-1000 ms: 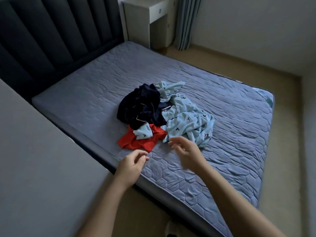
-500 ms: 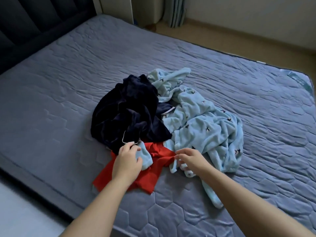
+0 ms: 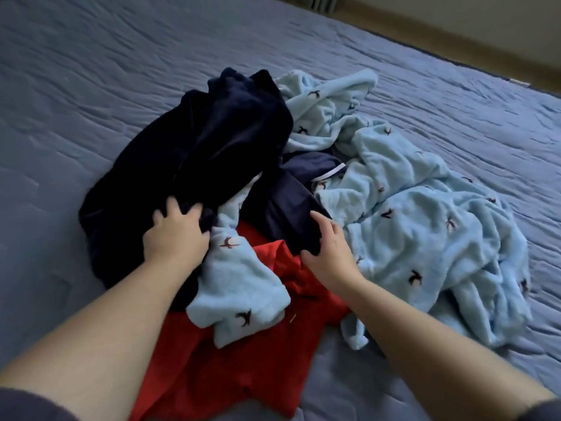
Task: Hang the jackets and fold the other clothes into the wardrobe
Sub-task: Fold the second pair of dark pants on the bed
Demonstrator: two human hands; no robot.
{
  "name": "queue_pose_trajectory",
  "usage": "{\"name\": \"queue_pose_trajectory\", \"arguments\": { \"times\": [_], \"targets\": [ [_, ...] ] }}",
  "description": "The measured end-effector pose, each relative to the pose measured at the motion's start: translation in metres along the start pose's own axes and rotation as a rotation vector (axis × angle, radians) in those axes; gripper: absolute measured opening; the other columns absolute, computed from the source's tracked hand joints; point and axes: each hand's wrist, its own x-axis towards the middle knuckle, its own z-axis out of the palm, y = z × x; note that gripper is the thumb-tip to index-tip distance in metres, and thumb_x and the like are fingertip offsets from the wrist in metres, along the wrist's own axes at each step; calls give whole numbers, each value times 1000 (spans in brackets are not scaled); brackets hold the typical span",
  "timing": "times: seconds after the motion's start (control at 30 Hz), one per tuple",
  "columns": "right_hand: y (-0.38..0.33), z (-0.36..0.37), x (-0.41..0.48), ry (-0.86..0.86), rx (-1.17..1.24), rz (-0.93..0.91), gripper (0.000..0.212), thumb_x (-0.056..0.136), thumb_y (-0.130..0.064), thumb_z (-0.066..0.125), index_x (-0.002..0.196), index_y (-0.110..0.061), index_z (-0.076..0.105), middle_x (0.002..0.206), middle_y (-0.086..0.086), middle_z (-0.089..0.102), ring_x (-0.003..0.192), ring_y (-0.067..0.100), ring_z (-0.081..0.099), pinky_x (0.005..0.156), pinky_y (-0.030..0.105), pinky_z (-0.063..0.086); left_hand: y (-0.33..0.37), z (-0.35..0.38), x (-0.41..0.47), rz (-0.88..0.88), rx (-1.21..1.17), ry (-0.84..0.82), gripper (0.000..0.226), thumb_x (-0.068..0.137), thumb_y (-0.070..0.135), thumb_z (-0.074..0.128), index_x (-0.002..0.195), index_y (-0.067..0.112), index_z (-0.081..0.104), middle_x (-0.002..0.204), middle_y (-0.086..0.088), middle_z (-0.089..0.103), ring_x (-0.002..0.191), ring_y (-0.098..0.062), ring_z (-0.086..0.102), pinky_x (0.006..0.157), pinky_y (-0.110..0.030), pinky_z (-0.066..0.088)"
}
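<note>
Lowest in the frame, the red garment (image 3: 230,360) lies spread at the near edge of the bed, with a small pale-blue piece (image 3: 239,296) flopped on top of it. Just above, my left grip (image 3: 174,235) is dug into the dark fleecy garment (image 3: 194,153) at centre left, fingers curled into the nap and holding it. My right grip (image 3: 326,247), centre frame, has thumb and fingers closed over the edge of the smoother navy garment (image 3: 282,208), which lies between the dark fleece and the blue.

And there's the change. Half a second ago the left was down by the pale-blue piece and the right was on the hem of the blue fleece. Now both have gone up onto the dark cloth, and I've leaned in close. I read that as the choice made: the dark things come out of the heap first, and a jacket among them goes to a hanger.

Right of my grips, the big pale-blue fleece (image 3: 409,226) with its little bird print sprawls untouched. Beyond it, the grey quilted bed (image 3: 91,71) runs to the top of the frame, with a strip of floor (image 3: 455,25) at upper right. No wardrobe in view, and nothing hung or folded yet.
</note>
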Motion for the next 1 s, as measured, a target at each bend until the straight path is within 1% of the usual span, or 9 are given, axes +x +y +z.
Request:
{"name": "queue_pose_trajectory", "arguments": {
  "times": [0.1,0.23,0.37,0.47,0.57,0.67,0.83,0.93,1.0],
  "targets": [
    [-16,9,21,-17,-287,10,79,87,-17,63,148,-34,16,152,7,24,123,30,49,85,40,50,-2,2,2,-86,-26,1,50,93,46,44,139,27,37,142,-18,28,123,-40,38,86,-49,45],
    [-29,12,28,-33,-477,23,12,87,-12,49,95,-16,42,92,6,54,87,30,56,65,34,39,5,7,-5,-29,74,-22,59,93,47,44,145,28,25,149,-21,15,126,-39,34,84,-46,48],
    [-31,-5,-4,-126,-415,-63,6,82,-24,49,86,-19,49,78,3,57,78,31,56,60,32,36,-1,4,-20,38,122,-67,64,92,53,40,148,33,16,155,-19,1,138,-38,19,96,-50,41],
    [-29,-37,-40,-319,-292,-42,16,73,-28,43,84,-23,54,64,-5,55,63,19,53,50,28,31,3,-9,-45,109,213,-13,69,91,47,43,151,33,11,157,-19,-9,146,-34,-4,112,-58,14],
    [-24,-89,-61,-399,-314,33,22,72,-25,43,86,-21,59,65,-4,58,63,18,54,50,26,35,28,-29,-82,245,250,50,70,91,40,46,152,31,12,159,-14,-12,146,-28,-14,111,-62,0],
    [-26,-143,-81,-414,-298,117,19,75,-18,45,83,-23,61,71,-2,63,72,21,59,58,26,42,71,-54,-118,368,137,-34,80,90,43,51,152,28,4,160,-8,-6,147,-23,-10,113,-61,2],
    [-41,-229,-138,-518,25,176,9,69,-12,45,63,-15,50,51,-2,48,47,14,45,45,18,33,143,-101,-172,461,-132,-120,98,84,34,65,151,31,-7,160,1,-6,148,-17,-7,116,-52,5],
    [-34,-277,-189,-589,174,207,12,53,-16,39,64,-13,42,47,-1,35,38,13,31,39,17,22,171,-124,-218,483,-264,-116,75,83,19,63,146,30,24,157,2,18,147,-15,8,117,-48,10],
    [-22,-305,-226,-600,235,203,10,53,-17,40,62,-15,38,45,-5,32,38,10,28,39,18,21,181,-136,-254,486,-318,-148,37,85,16,55,120,27,50,129,-4,55,130,-25,44,104,-41,32]
  ]
}}
